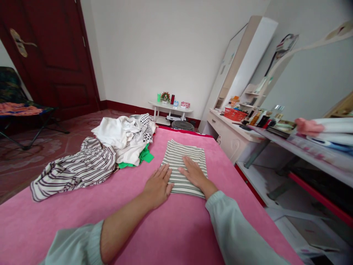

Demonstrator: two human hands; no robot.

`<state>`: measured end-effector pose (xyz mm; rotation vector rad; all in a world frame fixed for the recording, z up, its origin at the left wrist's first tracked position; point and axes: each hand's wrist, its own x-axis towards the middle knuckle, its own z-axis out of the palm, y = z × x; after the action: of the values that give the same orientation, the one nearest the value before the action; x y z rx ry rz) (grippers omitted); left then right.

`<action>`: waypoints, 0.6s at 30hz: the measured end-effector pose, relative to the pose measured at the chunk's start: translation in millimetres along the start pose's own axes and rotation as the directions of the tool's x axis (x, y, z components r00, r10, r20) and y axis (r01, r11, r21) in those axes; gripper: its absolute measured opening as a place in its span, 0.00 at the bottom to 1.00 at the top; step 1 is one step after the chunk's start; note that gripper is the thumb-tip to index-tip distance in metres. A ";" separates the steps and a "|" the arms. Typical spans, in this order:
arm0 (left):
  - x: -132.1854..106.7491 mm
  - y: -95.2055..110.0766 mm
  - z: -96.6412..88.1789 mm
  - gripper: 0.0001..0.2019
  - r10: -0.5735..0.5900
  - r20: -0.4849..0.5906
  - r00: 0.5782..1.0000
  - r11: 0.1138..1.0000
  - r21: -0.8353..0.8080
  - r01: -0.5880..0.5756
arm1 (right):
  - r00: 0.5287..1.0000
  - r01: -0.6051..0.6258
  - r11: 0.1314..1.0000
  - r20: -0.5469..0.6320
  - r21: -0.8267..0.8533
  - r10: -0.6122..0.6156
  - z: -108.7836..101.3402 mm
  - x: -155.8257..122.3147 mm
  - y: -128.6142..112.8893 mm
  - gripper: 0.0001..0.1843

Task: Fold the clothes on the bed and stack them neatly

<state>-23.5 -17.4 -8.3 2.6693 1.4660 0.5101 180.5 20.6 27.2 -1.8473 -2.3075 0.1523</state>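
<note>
A striped garment (190, 186), white with dark lines, lies folded into a flat rectangle on the pink bed cover (176, 228). Resting palm down at its left edge is my left hand (157, 187), partly on the cloth and partly on the cover. My right hand (193, 172) lies flat on top of the garment, toward its right side, with the fingers stretched out. Neither hand grips anything. Some of the stripes are hidden under my hands.
Left of the folded garment is a heap of clothes: a striped piece (77, 165), a white one (113, 130) and a green one (146, 154). A dresser (226, 129) with a red basket (234, 114) stands on the right. A low white table (168, 105) is by the far wall.
</note>
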 end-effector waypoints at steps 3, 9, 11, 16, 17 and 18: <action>-0.4 1.4 -3.1 0.28 -0.020 0.022 1.000 1.000 -0.016 0.021 | 0.974 -0.226 0.972 -0.004 -0.055 0.226 21.5 9.4 41.3 0.39; 0.2 3.3 -7.1 0.29 -0.036 0.050 0.998 0.998 -0.048 0.039 | 0.925 -0.375 0.917 0.010 -0.136 0.380 11.9 25.9 82.4 0.40; 0.4 3.3 -7.7 0.29 -0.035 0.058 0.998 0.998 -0.057 0.039 | 0.899 -0.413 0.887 0.062 -0.205 0.433 -0.8 36.3 76.9 0.40; 0.1 2.7 -6.7 0.29 -0.039 0.059 0.997 0.995 -0.084 0.044 | 0.945 -0.322 0.895 -0.041 -0.309 0.325 -6.1 54.0 42.2 0.37; 0.1 2.4 -6.5 0.29 -0.036 0.054 0.998 0.995 -0.091 0.041 | 0.963 -0.268 0.922 -0.073 -0.279 0.258 -0.2 53.1 36.9 0.36; 0.0 2.2 -6.5 0.29 -0.031 0.047 0.998 0.994 -0.099 0.036 | 0.973 -0.230 0.943 -0.085 -0.241 0.215 6.5 51.2 33.4 0.35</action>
<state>-23.7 -19.3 -1.6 2.5583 1.4307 0.5029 200.3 78.1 18.4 -2.2006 -2.1567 -0.1692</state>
